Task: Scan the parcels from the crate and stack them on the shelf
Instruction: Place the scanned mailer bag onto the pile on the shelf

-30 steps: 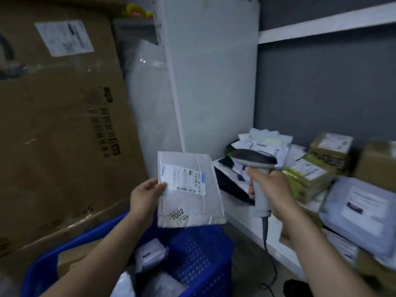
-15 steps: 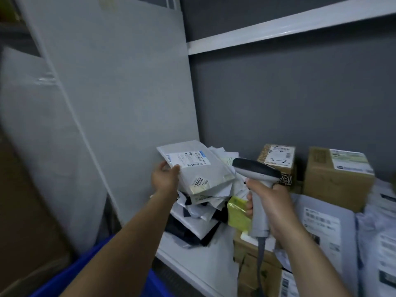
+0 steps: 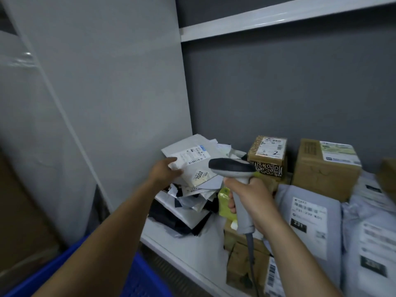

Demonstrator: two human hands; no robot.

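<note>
Low on the left, our blue crate (image 3: 64, 273) sits beside the shelf (image 3: 184, 249). Our left hand (image 3: 165, 173) pinches the near edge of the grey mailer (image 3: 192, 161), label up so the code shows. It is on top of the mailer pile (image 3: 192, 202) in the shelf's left corner, though we cannot tell if it is fully set down. Our right hand (image 3: 250, 200) is wrapped round the scanner (image 3: 233, 170), held clear. The boxes (image 3: 267, 155) crowd the right, leaving only the front lip bare, with open height above.
</note>
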